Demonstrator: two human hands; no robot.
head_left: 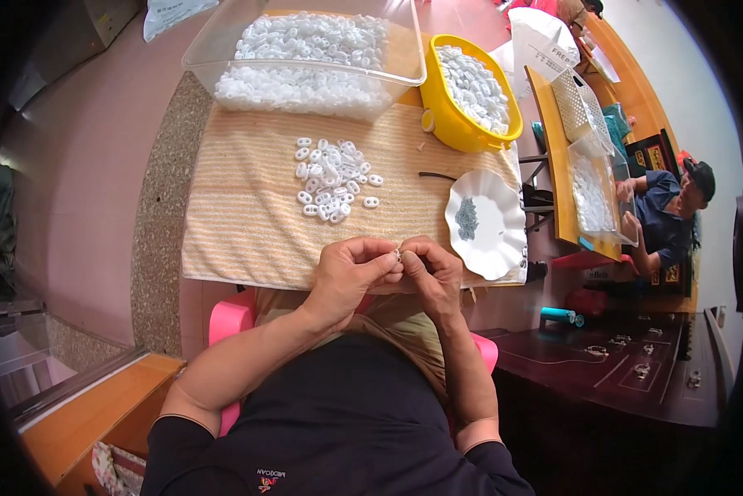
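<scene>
Pinching sm. whitish pc. point(399, 255) w/ L hand point(342, 273) & R hand point(436, 273) over towel-covered desk point(239, 190), nr. scalloped white dish point(494, 253).

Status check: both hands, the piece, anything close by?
Left hand and right hand pinching one small white piece, mostly hidden. White pile ahead on striped cloth. Scalloped dish right of right hand.

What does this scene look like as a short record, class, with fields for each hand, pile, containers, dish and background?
Left hand: fingers pinching a small piece, its details too fine to tell
Right hand: fingers at the same piece
Pile: white two-holed pieces on a striped cloth
Containers: clear bin and yellow basin, both holding many white pieces
Dish: wavy-edged white plate with small grey bits
Background: person in a dark top, right
</scene>
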